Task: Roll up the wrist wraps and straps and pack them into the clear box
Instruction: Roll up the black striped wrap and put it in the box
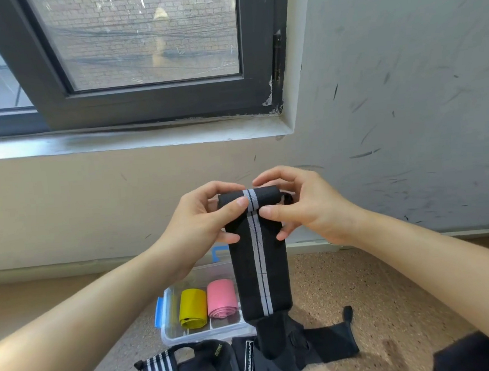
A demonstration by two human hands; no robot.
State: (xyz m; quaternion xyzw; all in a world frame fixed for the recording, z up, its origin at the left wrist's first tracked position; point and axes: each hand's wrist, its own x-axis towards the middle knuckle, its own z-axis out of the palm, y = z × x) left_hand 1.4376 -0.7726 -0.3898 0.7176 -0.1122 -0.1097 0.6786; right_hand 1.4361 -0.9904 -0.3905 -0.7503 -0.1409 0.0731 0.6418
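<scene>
A plain, worn room, perhaps in a home: a dark-framed window [150,46] at eleven o'clock faces a brick wall [124,13] and tangled cables [102,35], a scuffed grey wall [405,85] at two o'clock, speckled flooring [347,279] at five o'clock.

A black wrap [259,260] with a grey stripe hangs down, its top rolled up. The clear box [208,333] holds a yellow roll [192,308] and a pink roll [221,301]. Black straps [332,345] lie beside it.

Your wrap [259,260] is matt black woven cloth, grey-striped. Below you, the box [208,333] is clear glossy plastic; the yellow roll [192,306] and pink roll [221,298] look smooth, the floor [377,286] speckled and rough.
</scene>
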